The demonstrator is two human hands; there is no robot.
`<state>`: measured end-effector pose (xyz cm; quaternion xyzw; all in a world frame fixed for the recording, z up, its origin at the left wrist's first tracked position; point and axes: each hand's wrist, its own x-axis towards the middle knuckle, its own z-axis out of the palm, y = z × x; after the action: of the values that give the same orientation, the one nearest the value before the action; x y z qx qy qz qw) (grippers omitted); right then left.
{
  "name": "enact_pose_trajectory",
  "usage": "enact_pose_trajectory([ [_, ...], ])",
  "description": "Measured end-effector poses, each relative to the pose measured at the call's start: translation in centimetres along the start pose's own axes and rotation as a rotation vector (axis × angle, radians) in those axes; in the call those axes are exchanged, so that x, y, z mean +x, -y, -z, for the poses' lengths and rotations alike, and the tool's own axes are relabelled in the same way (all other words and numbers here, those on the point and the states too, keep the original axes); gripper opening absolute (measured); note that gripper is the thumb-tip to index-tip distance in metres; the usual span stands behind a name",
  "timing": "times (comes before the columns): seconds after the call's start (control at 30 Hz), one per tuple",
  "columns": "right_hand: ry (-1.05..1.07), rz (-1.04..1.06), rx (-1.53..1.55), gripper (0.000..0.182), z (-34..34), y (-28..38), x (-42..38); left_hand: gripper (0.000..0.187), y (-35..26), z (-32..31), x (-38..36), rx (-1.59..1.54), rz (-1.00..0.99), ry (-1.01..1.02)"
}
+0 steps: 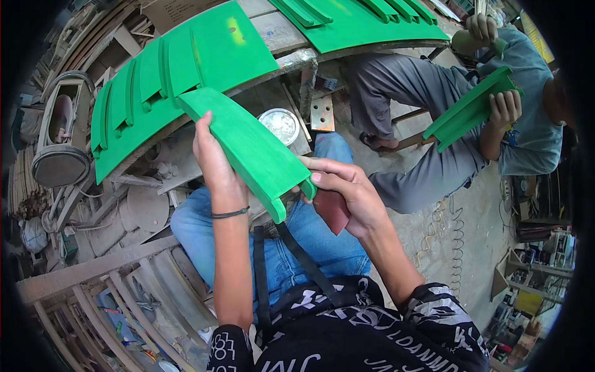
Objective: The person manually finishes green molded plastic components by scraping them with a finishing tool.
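Above your blue jeans (297, 245), a curved green piece (242, 142) slants from upper left down toward your lap, its near end showing two rounded lips. Your left hand (217, 152) grips its left edge, thumb laid along the side and the other fingers hidden beneath, so you can't tell how far they wrap around; a dark band (230, 214) circles that wrist. At the near right corner, your right hand (352, 195) has its thumb and forefinger close together by the lip, while a reddish-brown sheet (330, 209) is held folded within the same hand, its free corner pointing down. Beyond, the tabletop (273, 30) carries two green panels, the left panel (229, 68) marked with a yellow patch and bearing several narrow curved strips (164, 69), the right panel (365, 31) bearing more of them. Past the near edge of the tabletop you have a round metal tin (280, 126) and, just beside it, a wooden block with holes (322, 114). To your right, a seated person (527, 130) in grey trousers holds another green piece (469, 111) in one hand, the other hand raised. At your lower left stands a slatted wooden frame (118, 265).
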<state>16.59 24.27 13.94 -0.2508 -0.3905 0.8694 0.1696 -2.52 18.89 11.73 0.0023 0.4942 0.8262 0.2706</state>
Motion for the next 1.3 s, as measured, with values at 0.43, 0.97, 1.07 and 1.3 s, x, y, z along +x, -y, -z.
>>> enact_pose_trajectory([
  [0.43, -0.065, -0.106, -0.293, 0.043, -1.6, 0.6, -0.3, 0.033, 0.1, 0.8, -0.3, 0.016, -0.084, -0.135],
  [0.97, -0.01, 0.026, -0.377, 0.064, -1.5, 0.0, 0.0, 0.028, -0.4, 1.2, -0.8, -0.054, -0.198, -0.167],
  [1.07, 0.037, 0.327, -0.476, 0.065, -0.2, -2.1, 0.3, 0.027, -0.2, 2.3, -0.6, -0.05, -0.245, -0.326],
  [1.3, 0.074, 0.394, -0.844, 0.064, -0.6, -3.9, 1.1, 0.04, -0.5, 10.8, -5.8, 0.16, -0.648, 0.129],
])
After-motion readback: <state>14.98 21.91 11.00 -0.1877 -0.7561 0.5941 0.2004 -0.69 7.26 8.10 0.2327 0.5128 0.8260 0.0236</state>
